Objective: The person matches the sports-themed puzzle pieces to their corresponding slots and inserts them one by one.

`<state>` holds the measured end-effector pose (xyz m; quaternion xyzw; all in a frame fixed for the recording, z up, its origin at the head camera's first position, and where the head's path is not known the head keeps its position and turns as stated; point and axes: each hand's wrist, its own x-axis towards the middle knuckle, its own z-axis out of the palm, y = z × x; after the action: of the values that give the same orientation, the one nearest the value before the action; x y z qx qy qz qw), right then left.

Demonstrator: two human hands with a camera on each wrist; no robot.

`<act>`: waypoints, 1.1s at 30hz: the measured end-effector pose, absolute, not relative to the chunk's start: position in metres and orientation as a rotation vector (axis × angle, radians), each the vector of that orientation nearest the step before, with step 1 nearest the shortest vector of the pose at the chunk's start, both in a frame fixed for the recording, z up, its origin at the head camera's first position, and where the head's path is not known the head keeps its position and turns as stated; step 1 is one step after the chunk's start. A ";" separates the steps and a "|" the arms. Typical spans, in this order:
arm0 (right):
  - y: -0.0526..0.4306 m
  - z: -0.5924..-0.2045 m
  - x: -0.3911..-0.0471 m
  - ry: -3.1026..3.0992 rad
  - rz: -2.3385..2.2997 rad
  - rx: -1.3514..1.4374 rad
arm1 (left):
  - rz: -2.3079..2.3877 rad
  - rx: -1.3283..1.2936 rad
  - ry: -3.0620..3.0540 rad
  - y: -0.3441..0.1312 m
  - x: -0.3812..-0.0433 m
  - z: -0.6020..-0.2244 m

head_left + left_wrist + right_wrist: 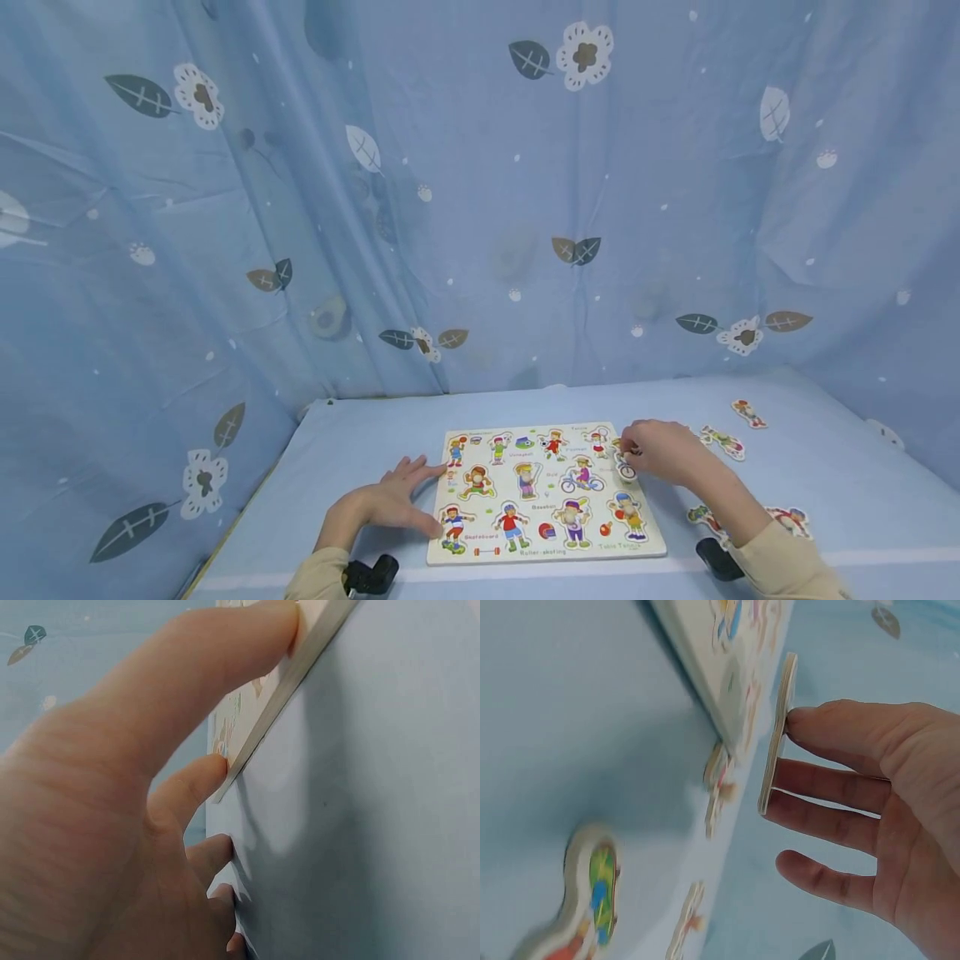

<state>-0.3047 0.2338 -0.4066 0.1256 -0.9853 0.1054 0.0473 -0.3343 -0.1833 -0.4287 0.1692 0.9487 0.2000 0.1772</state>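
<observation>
A wooden puzzle board [517, 500] printed with children doing sports lies on the table. My left hand [401, 498] is at its left side, fingers spread; in the left wrist view the thumb [247, 641] and index fingertip rest on the board's edge [300, 679], the other fingers on the cloth. My right hand [663, 452] pinches a puzzle piece [626, 470] with a printed wheel over the board's right edge. The right wrist view shows this piece [776, 742] nearly edge-on, between thumb and fingers, raised off the table.
Right of the board lie loose pieces: a small figure [748, 414], a green one [723, 442], a piece [791, 521] near the right forearm, and another [703, 518] partly behind it. A blue patterned curtain [480, 208] hangs behind the table.
</observation>
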 end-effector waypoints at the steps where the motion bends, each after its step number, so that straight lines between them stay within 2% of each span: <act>1: 0.230 -0.407 -0.305 -3.007 0.321 0.386 | 0.569 0.480 2.684 -0.184 -0.334 -0.429; 33: 0.173 -0.412 -0.310 -2.977 0.205 0.526 | 0.564 0.471 2.667 -0.182 -0.336 -0.431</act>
<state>-0.3101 0.1735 -0.4116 0.1735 -0.9809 0.0675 0.0559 -0.3362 -0.1824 -0.4309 0.1673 0.9471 0.2004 0.1865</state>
